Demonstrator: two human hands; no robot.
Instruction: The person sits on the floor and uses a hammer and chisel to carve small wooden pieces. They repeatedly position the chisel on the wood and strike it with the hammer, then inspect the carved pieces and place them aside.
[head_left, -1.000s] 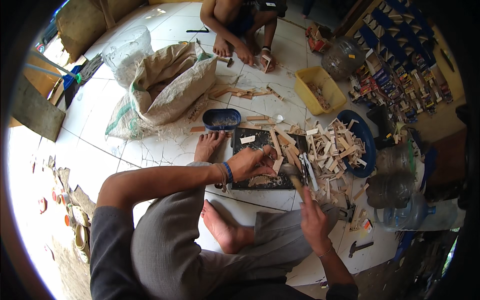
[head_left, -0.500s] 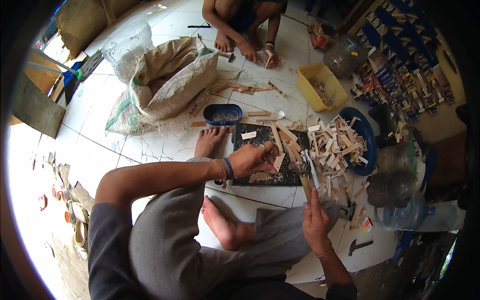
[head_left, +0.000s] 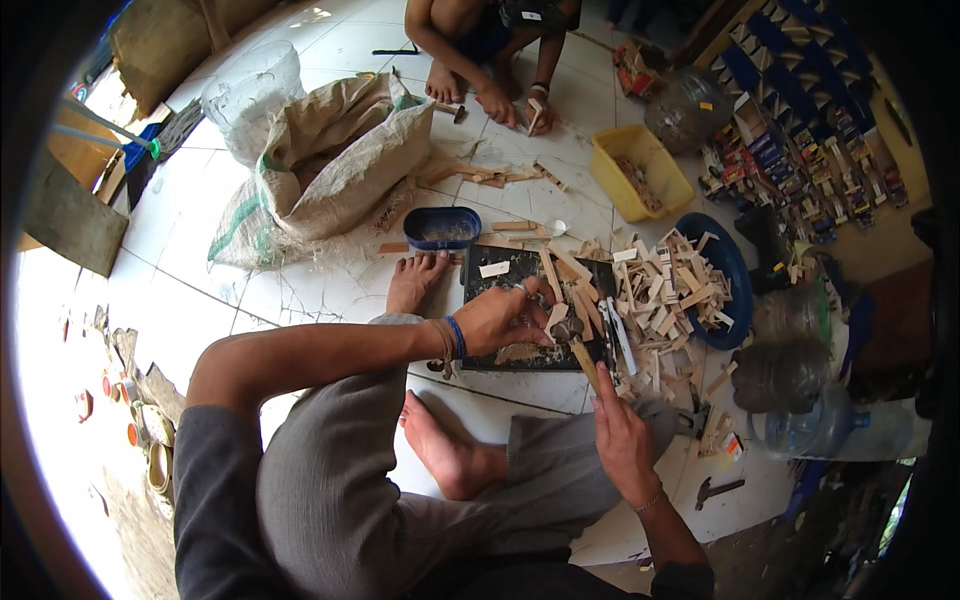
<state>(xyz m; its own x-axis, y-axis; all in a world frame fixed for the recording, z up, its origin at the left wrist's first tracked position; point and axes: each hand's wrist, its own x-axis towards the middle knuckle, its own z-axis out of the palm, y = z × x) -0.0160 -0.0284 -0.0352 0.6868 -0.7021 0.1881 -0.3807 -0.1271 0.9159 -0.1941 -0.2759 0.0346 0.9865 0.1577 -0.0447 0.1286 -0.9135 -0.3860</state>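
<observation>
My left hand (head_left: 500,322) pinches a small pale wood piece (head_left: 553,317) over a dark board (head_left: 477,292) on the floor. In my right hand (head_left: 624,445) is the wooden handle of a hammer (head_left: 586,362). Its metal head is right beside my left fingertips, at the wood piece; whether they touch I cannot tell. A white slip (head_left: 494,270) and several wood strips (head_left: 572,264) lie on the board among shavings. To the right, a heap of small wood pieces (head_left: 665,290) spills from a blue basin (head_left: 741,290).
A blue oval tub (head_left: 440,245) stands beyond the board, a yellow tub (head_left: 612,187) farther right. A large sack (head_left: 345,195) slumps at the left. Another person's hands (head_left: 538,112) hold a wood piece at the back. A second hammer (head_left: 717,491) lies near right; toy trucks (head_left: 830,170) stand far right.
The hammer head has swung left and slightly down, from beside the wood strips to my left fingertips. My right hand has shifted a little to the left; my left hand stays nearly still.
</observation>
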